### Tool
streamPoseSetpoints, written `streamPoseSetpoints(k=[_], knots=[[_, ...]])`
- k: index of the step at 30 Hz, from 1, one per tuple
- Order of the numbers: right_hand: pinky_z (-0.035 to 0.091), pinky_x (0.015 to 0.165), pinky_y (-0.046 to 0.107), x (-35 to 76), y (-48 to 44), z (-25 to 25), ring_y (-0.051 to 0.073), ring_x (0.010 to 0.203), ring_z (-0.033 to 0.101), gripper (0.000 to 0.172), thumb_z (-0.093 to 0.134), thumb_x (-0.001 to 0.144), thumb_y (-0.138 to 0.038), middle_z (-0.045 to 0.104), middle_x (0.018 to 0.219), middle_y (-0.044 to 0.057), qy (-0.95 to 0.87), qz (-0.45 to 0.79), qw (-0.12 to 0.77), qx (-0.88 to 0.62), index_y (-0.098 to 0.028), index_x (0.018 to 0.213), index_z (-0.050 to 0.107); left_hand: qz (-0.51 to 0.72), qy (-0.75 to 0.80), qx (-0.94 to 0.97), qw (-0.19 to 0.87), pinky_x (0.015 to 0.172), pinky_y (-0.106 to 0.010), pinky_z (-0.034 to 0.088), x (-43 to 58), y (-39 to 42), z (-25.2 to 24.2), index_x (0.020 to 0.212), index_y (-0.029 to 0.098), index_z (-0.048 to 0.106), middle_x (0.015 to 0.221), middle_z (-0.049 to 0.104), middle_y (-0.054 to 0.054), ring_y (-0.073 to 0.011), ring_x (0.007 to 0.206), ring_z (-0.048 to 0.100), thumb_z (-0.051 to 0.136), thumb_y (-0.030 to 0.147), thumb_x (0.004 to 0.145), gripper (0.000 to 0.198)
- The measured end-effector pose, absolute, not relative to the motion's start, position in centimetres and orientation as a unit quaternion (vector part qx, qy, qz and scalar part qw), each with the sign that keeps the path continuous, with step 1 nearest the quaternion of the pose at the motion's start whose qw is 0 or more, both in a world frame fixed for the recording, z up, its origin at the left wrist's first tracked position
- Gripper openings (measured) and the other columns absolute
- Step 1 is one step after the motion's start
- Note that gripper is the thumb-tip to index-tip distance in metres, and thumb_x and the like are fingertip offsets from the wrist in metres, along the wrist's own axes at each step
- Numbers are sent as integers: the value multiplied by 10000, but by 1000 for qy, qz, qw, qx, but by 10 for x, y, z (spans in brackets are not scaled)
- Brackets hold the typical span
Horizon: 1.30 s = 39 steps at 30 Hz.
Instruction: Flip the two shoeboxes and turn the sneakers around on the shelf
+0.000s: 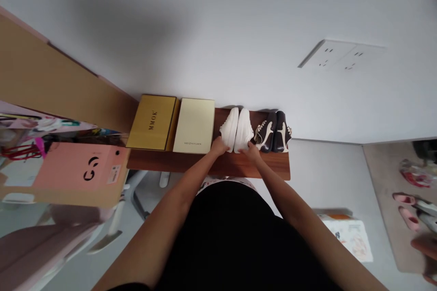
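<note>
From afar I see white shoes side by side on the brown wooden counter, btwn a cream box and dark shoes. L hand and R hand each hold a near end, grip closed from the outer sides. I'd guess light, w/ soft uppers, stiffer soles, not fragile, prob. not slippery; best hold approx. where sole meets upper

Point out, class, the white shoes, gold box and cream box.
White shoes (243,128): head view, on the pair's right-hand shoe.
Gold box (153,121): head view, on its top face.
Cream box (195,124): head view, on its top face.
</note>
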State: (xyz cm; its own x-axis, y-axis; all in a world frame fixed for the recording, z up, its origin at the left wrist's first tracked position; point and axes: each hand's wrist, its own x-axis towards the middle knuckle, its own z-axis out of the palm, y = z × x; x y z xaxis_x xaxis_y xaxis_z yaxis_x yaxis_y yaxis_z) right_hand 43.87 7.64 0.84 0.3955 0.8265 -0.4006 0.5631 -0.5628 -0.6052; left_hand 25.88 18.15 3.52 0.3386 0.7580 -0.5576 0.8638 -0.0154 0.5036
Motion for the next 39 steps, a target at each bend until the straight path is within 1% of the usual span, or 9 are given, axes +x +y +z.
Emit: streamPoseSetpoints(k=[4,7,12,15,19,25,28,33,39], knots=[[410,681,260,445,84,21,179,738,572,249,664,804,-426,621,755,-7,-504,338,158,-779,-208,877,566,-66,556,741,371,955,-310,492,257,182,48,1222,126,562,1251,676,-169,-289,1190,649,802,336,780,546],[405,701,270,445,89,37,208,813,621,219,628,872,-410,666,840,35,-562,305,90,-764,-207,938,582,-85,525,773,345,975,-318,482,264,178,58,1221,151,552,1244,674,-149,-277,1193,645,741,333,843,460],[438,777,299,434,99,58,262,988,670,266,589,939,-403,714,1029,119,-611,275,-57,-740,-197,1107,589,-117,502,805,293,982,-343,475,274,171,70,1258,148,529,1252,657,-157,-288,1194,637,624,269,921,370],[453,829,315,426,105,64,268,1033,676,267,536,978,-366,715,1095,143,-619,268,-100,-732,-181,1168,569,-128,506,809,269,982,-344,473,278,169,70,1252,129,535,1235,656,-167,-291,1197,628,547,200,947,313],[461,876,325,422,112,67,272,1062,675,244,500,991,-284,711,1116,166,-621,270,-104,-728,-157,1189,564,-122,520,803,265,1001,-353,471,282,167,63,1259,111,536,1218,651,-177,-289,1186,621,468,156,966,304],[477,895,385,417,120,62,317,1047,681,230,492,981,-243,704,1097,196,-625,279,-82,-724,-146,1163,595,-54,543,779,310,1072,-412,436,289,165,51,1251,98,542,1238,618,-207,-319,1208,594,478,153,960,303],[485,899,391,414,123,60,316,1043,684,243,483,976,-220,703,1093,196,-620,284,-84,-726,-141,1177,596,-31,555,768,319,1104,-409,409,292,168,50,1241,105,548,1245,616,-197,-312,1235,571,479,169,965,292],[486,912,394,414,127,57,314,1052,676,274,483,979,-219,699,1077,207,-611,293,-79,-731,-124,1212,592,-61,551,772,311,1088,-394,415,294,171,52,1233,99,554,1255,620,-196,-310,1218,580,452,151,975,282],[457,947,374,412,125,55,291,1107,637,227,513,990,-258,677,1155,180,-622,289,-48,-726,-147,1165,604,-87,540,781,299,1034,-404,451,293,171,55,1227,95,554,1255,614,-205,-324,1203,591,467,150,971,275]])
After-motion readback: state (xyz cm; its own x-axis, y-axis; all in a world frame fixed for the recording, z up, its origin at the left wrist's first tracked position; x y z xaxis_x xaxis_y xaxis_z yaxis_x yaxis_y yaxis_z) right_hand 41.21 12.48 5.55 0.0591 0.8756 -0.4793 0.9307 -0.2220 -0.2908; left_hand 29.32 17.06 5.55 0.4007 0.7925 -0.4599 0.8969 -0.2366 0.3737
